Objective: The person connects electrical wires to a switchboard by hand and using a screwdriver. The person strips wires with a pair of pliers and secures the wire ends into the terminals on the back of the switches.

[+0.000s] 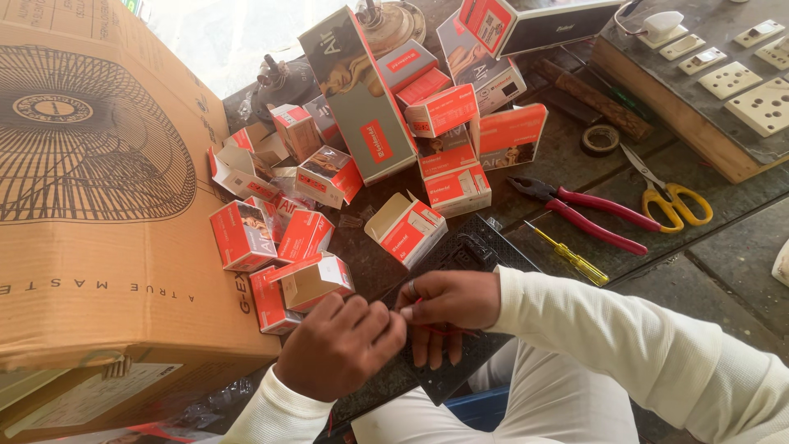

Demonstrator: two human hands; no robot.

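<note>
Nearest the camera, both hands are seen meeting over a black panel (460,255) that rests on the lap. L hand (339,345) is curled, fingertips pinched at a thin red wire (440,330); exact grip can't be made out. R hand (448,308), ring on one finger, is pressed flat-ish on the panel w/ fingers spread downward, thumb and forefinger closed on the same red wire end. The wire is seen running under the R fingers across the panel. White sleeves are worn on both arms.

Just beyond the hands, a heap of small red-and-white cartons (279,247) is noted, several open, one open carton (407,226) lying just beside the panel's top edge. At left, a large brown cardboard box (99,205) w/ a fan drawing is noted, touching the heap.

Mid-distance, at right: yellow screwdriver (571,256), red-handled pliers (588,214), yellow-handled scissors (670,197), laid near one another on the dark bench. A tape roll (600,140) lies beyond them.

Farthest: a wooden board w/ white sockets and switches (740,78) at top right; larger product boxes (362,90) stacked upright at top centre.
</note>
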